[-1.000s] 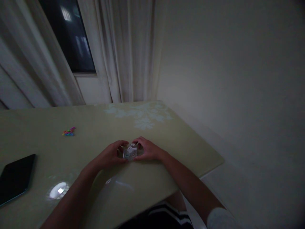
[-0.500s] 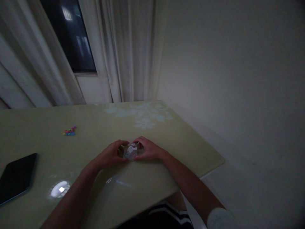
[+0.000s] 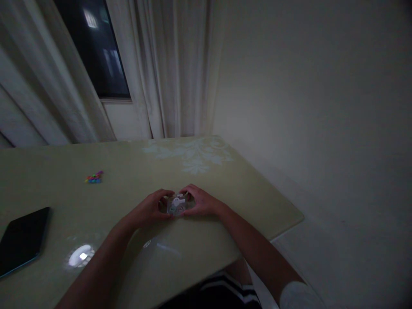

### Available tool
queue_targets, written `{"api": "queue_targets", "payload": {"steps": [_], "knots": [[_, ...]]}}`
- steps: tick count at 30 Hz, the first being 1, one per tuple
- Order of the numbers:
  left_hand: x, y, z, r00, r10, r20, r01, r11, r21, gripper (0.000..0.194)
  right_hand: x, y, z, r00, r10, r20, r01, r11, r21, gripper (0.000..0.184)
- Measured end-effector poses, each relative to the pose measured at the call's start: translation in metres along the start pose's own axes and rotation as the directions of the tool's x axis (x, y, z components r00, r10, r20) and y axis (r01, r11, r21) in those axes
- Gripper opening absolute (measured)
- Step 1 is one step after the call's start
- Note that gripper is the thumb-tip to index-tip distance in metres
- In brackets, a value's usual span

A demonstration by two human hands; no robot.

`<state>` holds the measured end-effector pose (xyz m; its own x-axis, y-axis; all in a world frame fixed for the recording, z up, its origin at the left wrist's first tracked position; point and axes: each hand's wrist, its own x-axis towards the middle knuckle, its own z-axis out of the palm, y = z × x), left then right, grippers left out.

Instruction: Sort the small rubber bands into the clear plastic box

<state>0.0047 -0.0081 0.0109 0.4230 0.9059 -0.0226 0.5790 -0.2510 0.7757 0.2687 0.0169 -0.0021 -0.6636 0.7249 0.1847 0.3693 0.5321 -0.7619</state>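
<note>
Left hand (image 3: pixel 155 207) and right hand (image 3: pixel 199 202) gripped a small clear case (image 3: pixel 176 205) between them, fingers curved around its sides, over the middle of the worktop (image 3: pixel 154 274). Case contents too small to tell. Small multicoloured pieces (image 3: pixel 94 177) lay clustered farther left; dark tablet (image 3: pixel 23 240), near left edge.

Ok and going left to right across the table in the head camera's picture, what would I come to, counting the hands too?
Flat black device → little pile of colourful pieces → left hand → small clear object between the hands → right hand.
</note>
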Motion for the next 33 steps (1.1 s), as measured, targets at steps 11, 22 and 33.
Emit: {"api": "queue_targets", "payload": {"steps": [11,22,33], "knots": [[-0.0003,-0.0028,0.0008,1.000,0.010,-0.002,-0.010,1.000,0.000,0.070,0.0005,0.0017,0.0008,1.000,0.008,0.002,-0.008,1.000,-0.011,0.077],[-0.0005,0.0012,-0.0009,1.000,0.017,0.014,-0.017,1.000,0.001,0.065,0.0007,0.0042,0.0017,1.000,-0.015,0.000,0.015,1.000,-0.022,0.076],[-0.0015,0.0026,-0.0005,0.999,0.043,0.021,-0.042,0.999,-0.012,0.062,-0.0002,0.0017,0.0002,1.000,-0.017,0.011,0.017,1.000,-0.008,0.079]]}}
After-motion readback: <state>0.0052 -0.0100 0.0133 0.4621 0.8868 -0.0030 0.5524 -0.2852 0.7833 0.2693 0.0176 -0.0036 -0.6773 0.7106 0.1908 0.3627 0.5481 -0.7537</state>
